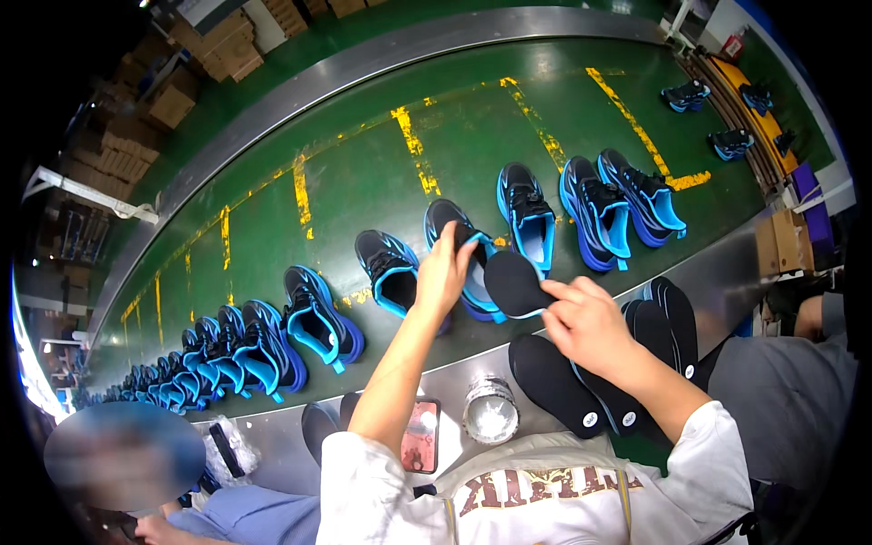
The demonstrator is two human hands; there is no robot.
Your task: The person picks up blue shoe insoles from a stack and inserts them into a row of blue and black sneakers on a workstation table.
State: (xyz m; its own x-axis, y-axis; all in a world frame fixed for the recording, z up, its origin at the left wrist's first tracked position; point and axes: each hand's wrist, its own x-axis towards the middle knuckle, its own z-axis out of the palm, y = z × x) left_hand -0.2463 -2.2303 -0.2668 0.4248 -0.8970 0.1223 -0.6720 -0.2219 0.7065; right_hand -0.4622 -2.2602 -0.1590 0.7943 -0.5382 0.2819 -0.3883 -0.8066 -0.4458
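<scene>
A black sneaker with blue trim (446, 213) sits on the green belt in front of me. My left hand (441, 277) grips its collar near the tongue, thumb and fingers closed on the edge. My right hand (586, 322) pinches a black insole (516, 283) by one end and holds it beside that shoe's opening. The insole's rounded end overlaps the shoe's heel side; whether they touch I cannot tell. Another sneaker (391, 272) stands just left of my left hand, and a further one (527, 213) is beyond the insole.
More sneakers (259, 341) line the belt (354, 163) leftward, others (595, 209) rightward. On the metal ledge are black insoles (554, 377), a white-smeared jar (490, 413) and a phone (420, 440). One person (245, 513) sits left, another (781, 400) right.
</scene>
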